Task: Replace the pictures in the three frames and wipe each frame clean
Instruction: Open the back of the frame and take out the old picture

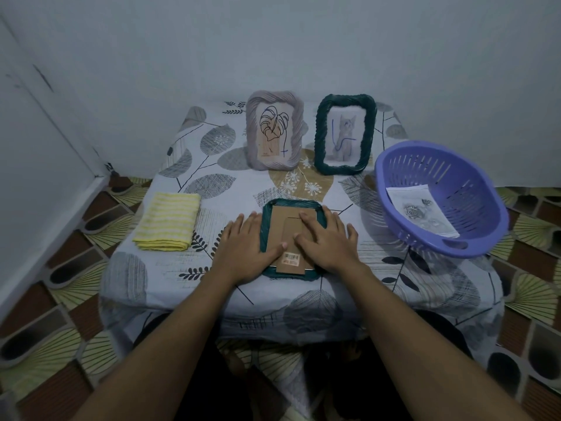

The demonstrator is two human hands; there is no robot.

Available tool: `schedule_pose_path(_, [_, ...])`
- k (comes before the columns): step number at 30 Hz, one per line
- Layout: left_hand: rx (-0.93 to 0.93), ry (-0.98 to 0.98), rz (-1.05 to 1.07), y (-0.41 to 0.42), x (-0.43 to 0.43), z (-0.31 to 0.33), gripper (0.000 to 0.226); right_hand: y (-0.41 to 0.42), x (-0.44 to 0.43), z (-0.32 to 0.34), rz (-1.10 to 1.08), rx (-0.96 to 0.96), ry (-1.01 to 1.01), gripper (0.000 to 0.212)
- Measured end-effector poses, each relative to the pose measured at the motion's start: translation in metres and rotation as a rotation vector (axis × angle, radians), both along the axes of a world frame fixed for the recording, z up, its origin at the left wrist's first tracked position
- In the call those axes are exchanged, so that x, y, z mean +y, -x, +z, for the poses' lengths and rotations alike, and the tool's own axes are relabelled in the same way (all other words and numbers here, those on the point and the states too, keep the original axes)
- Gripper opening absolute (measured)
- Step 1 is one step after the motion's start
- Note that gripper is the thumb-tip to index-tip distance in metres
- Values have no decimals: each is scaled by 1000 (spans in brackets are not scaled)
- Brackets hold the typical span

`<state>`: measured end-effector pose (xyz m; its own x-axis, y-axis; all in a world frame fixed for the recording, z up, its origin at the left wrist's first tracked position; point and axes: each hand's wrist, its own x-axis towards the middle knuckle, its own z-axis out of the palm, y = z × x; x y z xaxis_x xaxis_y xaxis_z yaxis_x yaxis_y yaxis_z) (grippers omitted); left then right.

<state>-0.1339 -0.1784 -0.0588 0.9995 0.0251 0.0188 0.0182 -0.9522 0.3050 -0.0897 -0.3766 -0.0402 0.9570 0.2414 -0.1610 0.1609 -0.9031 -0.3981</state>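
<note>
A dark green frame (pixel 291 205) lies face down near the table's front edge, its brown cardboard back (pixel 283 229) facing up. My left hand (pixel 247 244) rests flat on its left side with the thumb on the cardboard. My right hand (pixel 326 238) presses flat on its right side, fingers spread. At the back stand a grey frame (pixel 274 133) with a leaf drawing and a green frame (pixel 344 135) with a cat picture. A folded yellow striped cloth (pixel 168 220) lies at the left. A rose picture (pixel 420 212) lies inside the purple basket (pixel 473 238) on the right.
The small table (pixel 218 278) is covered by a leaf-patterned cloth and stands against a pale wall. Patterned floor tiles surround it on both sides. The purple basket overhangs the table's right edge.
</note>
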Motion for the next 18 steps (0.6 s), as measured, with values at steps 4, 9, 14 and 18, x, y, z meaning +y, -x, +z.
schedule_pose_path(4, [-25,4,-1,2,-1,2,95,-11,2,8,-157,-2,-190,41])
schedule_pose_path(9, [-37,10,-4,1,0,3,95,-24,12,14,-424,-83,-332,43])
schedule_pose_path(14, [-37,12,-7,1,0,4,97,-34,18,12,-594,-91,-362,30])
schedule_pose_path(18, [-28,3,-4,1,0,3,99,-41,20,11,-655,-99,-392,23])
